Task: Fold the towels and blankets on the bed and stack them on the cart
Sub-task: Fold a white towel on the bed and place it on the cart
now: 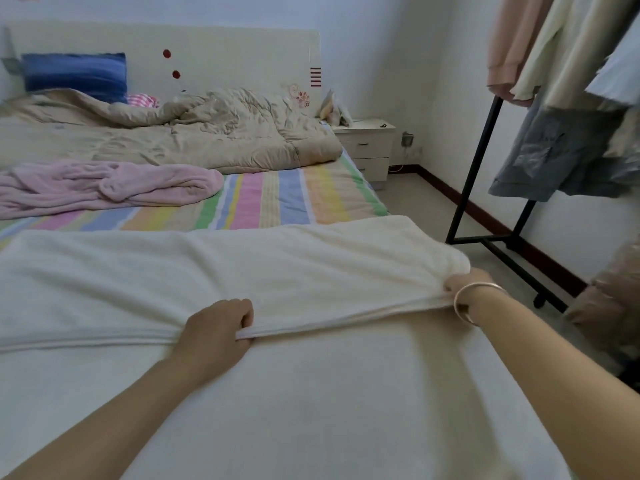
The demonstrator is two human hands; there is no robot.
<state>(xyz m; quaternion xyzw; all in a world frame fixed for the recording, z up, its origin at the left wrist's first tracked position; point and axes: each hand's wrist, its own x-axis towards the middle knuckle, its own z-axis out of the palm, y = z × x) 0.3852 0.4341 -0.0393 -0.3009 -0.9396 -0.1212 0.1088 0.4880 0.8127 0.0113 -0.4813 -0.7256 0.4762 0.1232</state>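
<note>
Through the head camera I am watching both hands working the towel (242, 271), which is lying spread across the near end of the bed (277, 195). The left hand (216, 327) is pinching the doubled edge at mid-length, fingers curled. The right hand (460, 284) is gripping the corner at the bed's side. I am judging this fold wants both edges level and taut before carrying them over. The pink blanket (104, 183) is lying crumpled farther up.

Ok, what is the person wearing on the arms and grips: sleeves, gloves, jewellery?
Both forearms are bare, with no sleeve in view. The left grip and the right grip wear no gloves. A thin, silvery metal bangle circles the right wrist; the left wrist carries nothing. No ring shows on the left grip.
</note>
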